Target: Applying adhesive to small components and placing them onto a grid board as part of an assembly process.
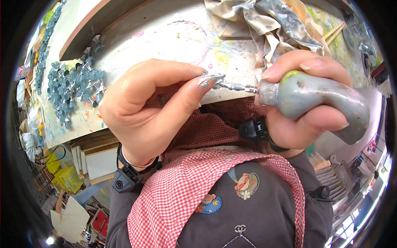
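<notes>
- Grey, paint-smeared tool handle (318, 103) sits in my right hand (306, 99); fingers wrapped fully round it, thumb on top near the metal collar.
- From the collar a thin metal bit (233, 86) points left of the handle, level.
- My left hand (151, 107) is closed to a pinch; thumb and forefinger hold a small silvery scrap (213, 78) right at the bit's tip, touching it.
- Both hands are raised close to the camera, just above my red checked apron (194, 186).
- Behind the handle: paint-stained tabletop (173, 37), its edge running just behind the pinch.
- Above the handle, a crumpled stained cloth (269, 25) lies on the table.
- Far left of the handle, a blue-grey flaky cluster (70, 87) covers a pale board.
- Black bands on both wrists; I cannot tell their kind.
</notes>
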The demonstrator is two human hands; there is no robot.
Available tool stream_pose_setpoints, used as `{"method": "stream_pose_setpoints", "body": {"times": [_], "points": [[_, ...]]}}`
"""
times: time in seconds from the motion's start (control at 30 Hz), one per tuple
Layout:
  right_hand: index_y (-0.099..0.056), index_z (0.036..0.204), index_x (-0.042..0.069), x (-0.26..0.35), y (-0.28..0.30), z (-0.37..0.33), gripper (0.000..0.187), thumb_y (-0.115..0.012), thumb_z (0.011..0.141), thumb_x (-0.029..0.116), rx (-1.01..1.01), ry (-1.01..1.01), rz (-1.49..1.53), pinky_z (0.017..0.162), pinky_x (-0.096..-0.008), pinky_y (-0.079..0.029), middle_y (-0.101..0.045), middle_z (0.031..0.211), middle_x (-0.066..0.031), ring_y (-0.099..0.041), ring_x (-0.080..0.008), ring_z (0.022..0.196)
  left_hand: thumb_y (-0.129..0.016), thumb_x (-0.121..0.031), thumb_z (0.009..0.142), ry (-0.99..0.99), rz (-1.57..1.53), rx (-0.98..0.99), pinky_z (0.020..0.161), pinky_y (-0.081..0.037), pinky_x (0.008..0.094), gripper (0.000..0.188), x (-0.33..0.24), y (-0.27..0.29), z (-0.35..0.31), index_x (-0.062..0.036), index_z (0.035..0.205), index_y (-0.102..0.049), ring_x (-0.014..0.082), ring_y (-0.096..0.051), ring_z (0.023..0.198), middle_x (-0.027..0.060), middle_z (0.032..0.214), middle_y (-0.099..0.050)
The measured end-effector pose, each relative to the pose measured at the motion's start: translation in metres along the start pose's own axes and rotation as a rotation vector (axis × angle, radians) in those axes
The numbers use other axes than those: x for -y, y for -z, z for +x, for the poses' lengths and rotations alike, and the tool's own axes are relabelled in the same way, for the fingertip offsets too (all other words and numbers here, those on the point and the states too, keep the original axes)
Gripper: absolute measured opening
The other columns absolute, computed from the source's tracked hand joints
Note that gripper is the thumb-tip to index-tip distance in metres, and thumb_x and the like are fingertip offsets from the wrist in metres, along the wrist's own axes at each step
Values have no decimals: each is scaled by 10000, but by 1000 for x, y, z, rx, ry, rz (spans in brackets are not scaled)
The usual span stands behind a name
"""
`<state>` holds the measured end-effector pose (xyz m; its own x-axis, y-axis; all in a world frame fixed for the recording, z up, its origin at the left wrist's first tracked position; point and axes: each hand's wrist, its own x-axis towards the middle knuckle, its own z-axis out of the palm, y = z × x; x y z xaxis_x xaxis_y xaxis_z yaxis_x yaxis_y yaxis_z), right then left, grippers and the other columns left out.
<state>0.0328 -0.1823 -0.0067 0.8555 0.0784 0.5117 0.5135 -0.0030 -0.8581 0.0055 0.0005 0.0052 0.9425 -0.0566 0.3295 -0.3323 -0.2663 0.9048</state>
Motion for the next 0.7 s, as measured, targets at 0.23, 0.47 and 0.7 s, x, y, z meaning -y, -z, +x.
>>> {"method": "stream_pose_setpoints", "body": {"times": [0.23, 0.47, 0.7], "points": [[-438, 1029, -4, -21, -1, 5, 623, -314, 870, 585, -17, 199, 261, 546, -254, -426, -560, 717, -178, -521, -188, 570, -612, 97, 737, -52, 26, 22, 489, -461, 192, 122, 0, 1, -1, 59, 852, -597, 118, -575, 559, 133, 777, -609], [-434, 1035, 2, -21, -2, 3, 626, -326, 860, 593, -41, 130, 143, 486, -241, -414, -554, 724, -185, -507, -178, 528, -619, 67, 749, -36, -1, 7, 476, -444, 184, 90, 1, 0, 1, 55, 838, -605, 118, -573, 548, 126, 750, -611], [-429, 1040, 9, -3, -7, 5, 630, -339, 847, 601, -55, 50, 15, 416, -226, -399, -547, 731, -193, -490, -167, 480, -631, 25, 761, 63, -92, -42, 456, -408, 175, 66, -3, -2, 0, 45, 821, -614, 112, -563, 524, 108, 697, -612]]}}
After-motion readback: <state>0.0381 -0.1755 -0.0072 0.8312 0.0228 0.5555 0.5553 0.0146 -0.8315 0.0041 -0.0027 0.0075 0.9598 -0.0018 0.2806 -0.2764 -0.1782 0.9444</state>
